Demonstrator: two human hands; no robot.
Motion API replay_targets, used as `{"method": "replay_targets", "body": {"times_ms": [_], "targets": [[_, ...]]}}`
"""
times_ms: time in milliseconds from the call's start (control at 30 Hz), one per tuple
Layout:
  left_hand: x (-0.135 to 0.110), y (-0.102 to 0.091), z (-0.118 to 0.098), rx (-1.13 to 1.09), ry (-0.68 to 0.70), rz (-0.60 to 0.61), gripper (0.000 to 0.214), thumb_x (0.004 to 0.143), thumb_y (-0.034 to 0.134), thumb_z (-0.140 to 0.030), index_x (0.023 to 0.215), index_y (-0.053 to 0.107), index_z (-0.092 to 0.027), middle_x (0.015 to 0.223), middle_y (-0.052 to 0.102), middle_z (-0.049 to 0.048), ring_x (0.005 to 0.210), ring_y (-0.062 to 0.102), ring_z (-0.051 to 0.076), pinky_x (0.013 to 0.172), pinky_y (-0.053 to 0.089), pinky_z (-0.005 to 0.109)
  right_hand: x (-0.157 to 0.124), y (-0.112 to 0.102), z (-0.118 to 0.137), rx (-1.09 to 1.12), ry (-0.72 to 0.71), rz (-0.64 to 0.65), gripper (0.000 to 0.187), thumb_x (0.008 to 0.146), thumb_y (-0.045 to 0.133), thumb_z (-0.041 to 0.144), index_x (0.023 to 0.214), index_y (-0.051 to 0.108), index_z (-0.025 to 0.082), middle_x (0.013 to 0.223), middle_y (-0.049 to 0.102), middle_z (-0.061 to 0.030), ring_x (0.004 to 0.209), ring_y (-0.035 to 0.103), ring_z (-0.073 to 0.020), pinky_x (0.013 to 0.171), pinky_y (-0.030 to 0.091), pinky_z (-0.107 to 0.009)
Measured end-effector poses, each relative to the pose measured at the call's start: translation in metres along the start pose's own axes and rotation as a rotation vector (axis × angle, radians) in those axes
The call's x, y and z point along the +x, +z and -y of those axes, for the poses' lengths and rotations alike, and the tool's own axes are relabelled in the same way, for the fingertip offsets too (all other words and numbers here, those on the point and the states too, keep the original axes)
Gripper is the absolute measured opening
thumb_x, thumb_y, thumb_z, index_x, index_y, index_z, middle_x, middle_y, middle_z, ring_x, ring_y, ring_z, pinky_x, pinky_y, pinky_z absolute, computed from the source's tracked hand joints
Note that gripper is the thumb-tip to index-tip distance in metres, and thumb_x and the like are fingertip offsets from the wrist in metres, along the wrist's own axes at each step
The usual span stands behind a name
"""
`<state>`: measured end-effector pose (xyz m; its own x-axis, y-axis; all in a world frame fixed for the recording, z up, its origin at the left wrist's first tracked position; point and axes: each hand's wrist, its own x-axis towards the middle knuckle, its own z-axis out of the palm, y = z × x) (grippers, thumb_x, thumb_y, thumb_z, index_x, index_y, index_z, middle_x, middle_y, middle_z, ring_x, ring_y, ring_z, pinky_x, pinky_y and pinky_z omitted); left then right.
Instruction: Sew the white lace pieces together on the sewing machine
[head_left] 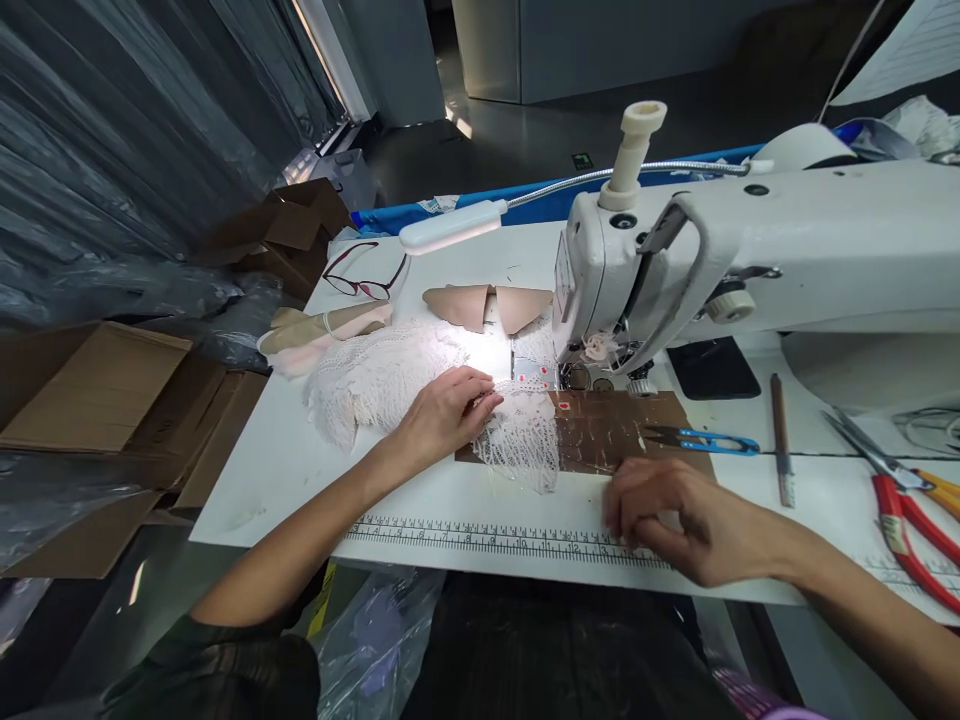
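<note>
My left hand (448, 415) pinches the edge of a piece of white lace fabric (525, 435), just left of the machine's needle area. More of the bunched lace (382, 370) spreads out to the left of that hand. A white sewing machine (600, 270) stands to the right, its foot beside the lace. My right hand (682, 515) hovers over the table's front edge, fingers loosely curled and slightly blurred, thumb apart, with nothing visible in it. Behind it, blue thread snips (709, 441) lie on a brown plate (600, 430).
Beige cup-shaped pieces (457, 305), glasses (367, 288) and a rolled beige cloth (337, 325) lie behind the lace. A lamp (454, 228) hangs above. Right are a pen-like stick (781, 440) and red-handled scissors (896, 515). A printed ruler (495, 538) lines the front; cardboard boxes (105, 385) stand left.
</note>
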<state>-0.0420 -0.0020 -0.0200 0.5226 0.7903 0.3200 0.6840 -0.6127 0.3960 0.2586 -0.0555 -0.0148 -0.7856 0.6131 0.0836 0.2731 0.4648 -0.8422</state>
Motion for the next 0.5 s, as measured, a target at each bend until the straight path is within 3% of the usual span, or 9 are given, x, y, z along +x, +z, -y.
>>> {"method": "replay_targets", "body": {"times_ms": [100, 167, 233, 300, 400, 500], "targets": [[0.005, 0.007, -0.002, -0.054, -0.144, -0.023, 0.017, 0.097, 0.057, -0.03, 0.091, 0.067, -0.017, 0.095, 0.068, 0.0054, 0.081, 0.062, 0.016, 0.068, 0.05, 0.029, 0.016, -0.006, -0.004, -0.036, 0.14, -0.207, 0.025, 0.084, 0.047, 0.014, 0.075, 0.069, 0.022, 0.083, 0.073, -0.0023, 0.073, 0.067, -0.017, 0.066, 0.053, -0.03], [0.011, 0.012, -0.006, -0.048, -0.186, -0.011, 0.017, 0.093, 0.064, -0.034, 0.089, 0.066, -0.017, 0.091, 0.066, 0.0039, 0.074, 0.058, 0.015, 0.063, 0.046, 0.028, 0.034, -0.007, -0.011, -0.173, 0.23, -0.352, 0.025, 0.087, 0.048, 0.021, 0.088, 0.072, 0.022, 0.079, 0.073, -0.003, 0.061, 0.064, -0.0164, 0.06, 0.051, -0.031], [0.016, 0.014, -0.011, -0.045, -0.164, 0.029, 0.017, 0.089, 0.069, -0.033, 0.083, 0.065, -0.017, 0.089, 0.063, 0.003, 0.075, 0.056, 0.015, 0.064, 0.045, 0.028, 0.049, -0.005, -0.016, -0.321, 0.27, -0.409, 0.029, 0.089, 0.049, 0.027, 0.104, 0.072, 0.02, 0.08, 0.073, -0.0046, 0.056, 0.062, -0.0174, 0.058, 0.05, -0.033], [0.019, 0.01, -0.014, -0.083, -0.093, 0.1, 0.017, 0.089, 0.068, -0.028, 0.078, 0.063, -0.016, 0.089, 0.062, 0.0032, 0.078, 0.057, 0.015, 0.067, 0.045, 0.027, 0.057, -0.002, -0.018, -0.429, 0.251, -0.414, 0.033, 0.091, 0.048, 0.03, 0.113, 0.071, 0.019, 0.089, 0.074, -0.0076, 0.064, 0.066, -0.0206, 0.061, 0.051, -0.036], [0.018, 0.0, -0.017, -0.225, 0.0, 0.257, 0.016, 0.09, 0.063, -0.026, 0.078, 0.061, -0.016, 0.087, 0.062, 0.0028, 0.074, 0.057, 0.012, 0.063, 0.045, 0.024, 0.053, 0.007, -0.012, -0.466, 0.142, -0.399, 0.031, 0.093, 0.048, 0.027, 0.112, 0.071, 0.018, 0.103, 0.073, -0.0112, 0.083, 0.069, -0.0242, 0.071, 0.056, -0.039], [0.014, -0.004, -0.017, -0.294, -0.028, 0.278, 0.014, 0.09, 0.061, -0.026, 0.08, 0.06, -0.016, 0.074, 0.061, -0.0006, 0.062, 0.054, 0.01, 0.056, 0.042, 0.022, 0.039, 0.029, 0.0, -0.49, -0.003, -0.375, 0.031, 0.094, 0.047, 0.02, 0.113, 0.07, 0.012, 0.112, 0.07, -0.0163, 0.1, 0.067, -0.0266, 0.084, 0.056, -0.043]]}}
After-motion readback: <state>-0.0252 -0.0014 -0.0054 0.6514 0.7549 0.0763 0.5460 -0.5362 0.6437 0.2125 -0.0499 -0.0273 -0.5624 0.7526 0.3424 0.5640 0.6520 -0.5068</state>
